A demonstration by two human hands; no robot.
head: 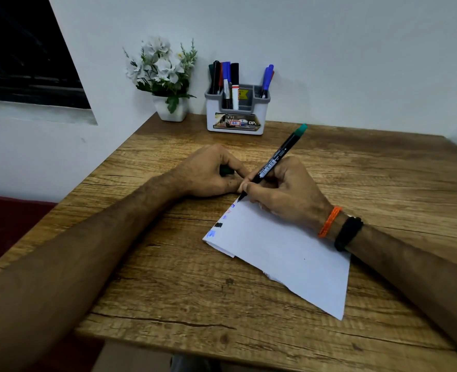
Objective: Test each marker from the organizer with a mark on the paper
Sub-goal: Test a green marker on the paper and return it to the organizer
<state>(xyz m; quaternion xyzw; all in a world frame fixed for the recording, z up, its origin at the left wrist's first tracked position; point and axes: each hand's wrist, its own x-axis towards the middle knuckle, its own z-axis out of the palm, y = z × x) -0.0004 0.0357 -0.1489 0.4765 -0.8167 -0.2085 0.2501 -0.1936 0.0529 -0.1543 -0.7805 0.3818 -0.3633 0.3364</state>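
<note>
My right hand was closed around a black marker with a green end, and its tip touched the far corner of the white paper. The marker leaned up and away from me, toward the far edge of the table. My left hand rested on the wood just beside the right one, curled shut on a small dark green cap. The paper lay on the table near the middle, closer to the right edge, turned at a slant. Down its left edge I saw a few small marks: blue ones, a faint red one and a black one. My right wrist lay on the paper and wore an orange band and a black band. The organizer stood at the far edge of the table against the wall, with more markers standing up in it. A white pot of white flowers sat in the far left corner, just beside the organizer.
</note>
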